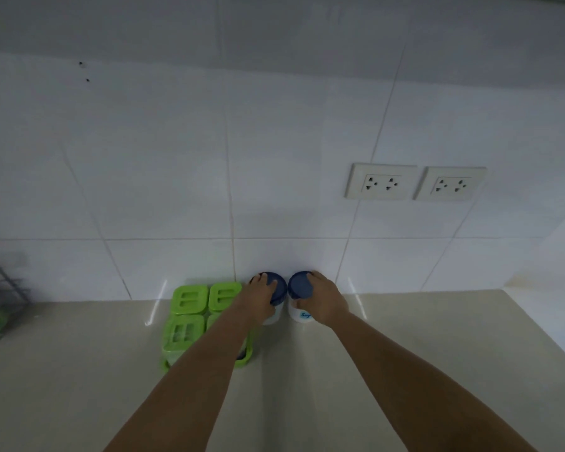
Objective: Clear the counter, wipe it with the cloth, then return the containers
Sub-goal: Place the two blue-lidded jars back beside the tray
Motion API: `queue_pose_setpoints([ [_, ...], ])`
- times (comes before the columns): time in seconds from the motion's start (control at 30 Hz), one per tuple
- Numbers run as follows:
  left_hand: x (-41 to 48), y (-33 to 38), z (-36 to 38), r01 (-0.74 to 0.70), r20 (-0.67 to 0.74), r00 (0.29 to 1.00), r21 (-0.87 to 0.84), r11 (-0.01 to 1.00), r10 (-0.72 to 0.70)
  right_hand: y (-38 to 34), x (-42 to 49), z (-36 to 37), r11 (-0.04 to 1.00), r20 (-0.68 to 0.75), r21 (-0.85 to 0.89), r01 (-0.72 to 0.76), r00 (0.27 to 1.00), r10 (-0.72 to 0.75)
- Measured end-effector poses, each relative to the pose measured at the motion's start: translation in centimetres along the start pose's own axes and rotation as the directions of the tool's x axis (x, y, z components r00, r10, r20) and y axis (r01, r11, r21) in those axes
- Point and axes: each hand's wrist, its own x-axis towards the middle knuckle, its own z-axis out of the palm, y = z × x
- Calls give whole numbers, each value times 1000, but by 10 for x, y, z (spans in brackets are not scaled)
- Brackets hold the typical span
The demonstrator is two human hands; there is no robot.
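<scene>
Two white jars with dark blue lids stand side by side against the tiled wall at the back of the beige counter (405,337). My left hand (261,296) grips the left jar (279,288) over its lid. Over the lid and side of the right jar (298,287), which carries a blue label, my right hand (323,300) is closed. To the left of the jars sits a green rack of several green-lidded containers (190,316), partly hidden by my left forearm. No cloth is in view.
Two wall sockets (380,181) sit above the counter to the right. A wire rack (0,288) with a green item stands at the far left edge. A side wall bounds the counter on the right.
</scene>
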Motion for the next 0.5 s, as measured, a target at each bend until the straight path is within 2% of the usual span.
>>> queue_pose_setpoints([
  [0.13,-6,3,8,50,-46,998,101,994,-46,2,-16,-1,991,-21,-131,-13,1000,10],
  [0.27,-25,8,17,123,-106,988,94,988,-113,11,-43,-11,984,-13,-172,-54,999,52],
  [0.37,-39,19,14,115,-172,980,83,990,-99,18,-70,-30,968,-34,-244,-65,998,58],
  [0.5,-56,51,14,57,-192,980,45,997,-47,28,-110,-61,944,-74,-317,-87,995,67],
])
